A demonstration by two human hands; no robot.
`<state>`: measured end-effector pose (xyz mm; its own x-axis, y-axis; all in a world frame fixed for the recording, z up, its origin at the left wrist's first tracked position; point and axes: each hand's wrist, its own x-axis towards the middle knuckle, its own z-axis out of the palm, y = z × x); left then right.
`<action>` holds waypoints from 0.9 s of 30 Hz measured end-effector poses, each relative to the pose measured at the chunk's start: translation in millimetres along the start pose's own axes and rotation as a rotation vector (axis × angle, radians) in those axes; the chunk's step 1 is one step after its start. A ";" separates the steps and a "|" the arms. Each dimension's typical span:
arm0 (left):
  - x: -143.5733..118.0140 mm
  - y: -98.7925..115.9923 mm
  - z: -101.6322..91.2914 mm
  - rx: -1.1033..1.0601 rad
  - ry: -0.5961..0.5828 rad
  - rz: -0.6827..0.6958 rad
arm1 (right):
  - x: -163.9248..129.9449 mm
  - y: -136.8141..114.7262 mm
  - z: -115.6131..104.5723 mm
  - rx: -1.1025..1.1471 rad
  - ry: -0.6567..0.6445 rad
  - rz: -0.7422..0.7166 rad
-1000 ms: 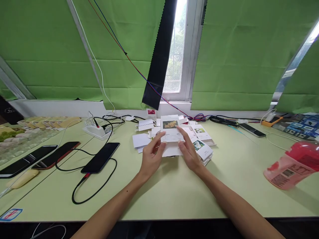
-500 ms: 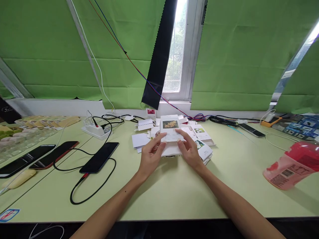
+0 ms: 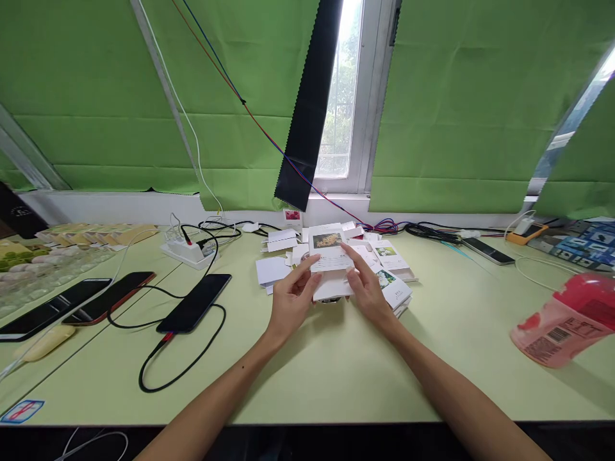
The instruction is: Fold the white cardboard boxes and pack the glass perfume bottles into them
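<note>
A small white paper box (image 3: 331,262) with a picture of yellow flowers is held up over the middle of the table. My left hand (image 3: 294,304) grips its left edge, thumb on the front face. On the other side my right hand (image 3: 369,294) pinches the right edge, its index finger lying along the top face. The fingers underneath are mostly hidden. Close to my right hand lies a stack of white boxes (image 3: 396,291) with white-flower pictures. Folded white card pieces (image 3: 273,270) lie beyond my left hand.
A dark phone (image 3: 195,304) on a black cable lies left of centre, near a white power strip (image 3: 187,251). More phones (image 3: 108,298) are farther left. A pink container with a red lid (image 3: 562,320) is at the right. Cables (image 3: 423,232) run along the wall.
The box has tipped slightly and turned a little in my hands, showing more of its near side. My right thumb and fingers have shifted along its right edge. The view has moved slightly.
</note>
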<state>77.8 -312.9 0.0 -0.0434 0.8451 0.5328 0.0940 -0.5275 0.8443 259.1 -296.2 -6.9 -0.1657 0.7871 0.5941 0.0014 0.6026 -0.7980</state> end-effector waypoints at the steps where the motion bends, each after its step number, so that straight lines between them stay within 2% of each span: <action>1: 0.2 0.9 0.3 -0.014 0.010 -0.014 | -0.6 0.2 -0.8 0.023 -0.026 -0.002; 7: 3.0 5.9 0.2 -0.129 0.018 -0.110 | -2.6 3.2 -2.8 0.077 -0.137 0.000; 16: 3.0 9.9 -1.4 -0.176 -0.037 -0.105 | -0.5 5.3 1.6 0.079 -0.047 0.012; 27: 0.4 3.0 -4.0 -0.195 -0.171 -0.016 | 1.2 6.5 5.0 0.088 0.053 0.015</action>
<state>74.0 -314.5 3.0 0.1274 0.8473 0.5156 -0.0995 -0.5063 0.8566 254.0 -292.0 -11.9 -0.1142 0.8033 0.5845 -0.0834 0.5785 -0.8114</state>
